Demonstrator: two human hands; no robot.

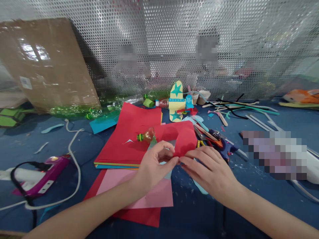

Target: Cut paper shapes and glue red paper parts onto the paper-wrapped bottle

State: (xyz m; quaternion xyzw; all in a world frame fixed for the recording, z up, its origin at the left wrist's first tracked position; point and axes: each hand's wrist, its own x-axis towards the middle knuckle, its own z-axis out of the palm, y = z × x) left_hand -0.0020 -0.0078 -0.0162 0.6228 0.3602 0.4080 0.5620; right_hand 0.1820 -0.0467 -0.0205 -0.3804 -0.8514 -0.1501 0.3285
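A curved strip of red paper (185,141) is pinched at its near end between my two hands. My left hand (159,159) has thumb and fingers closed at the strip's left edge. From the right, my right hand (205,166) grips the same end, its fingertips almost touching the left thumb. Just beyond my left hand lies a cut-off bottle neck (148,135) with a green cap, on a stack of red paper (119,142). Pink paper (139,189) lies under my left forearm. Whether the strip's ends overlap is hidden by my fingers.
A purple power strip (47,174) with cables lies left. Scissors (203,134) and a blue glue gun (228,147) lie right, near a blurred-out device (271,154). Plastic bottles (72,111), a yellow paper piece with stars (176,101) and pipe cleaners (239,108) line the back, before a perforated metal panel (159,39).
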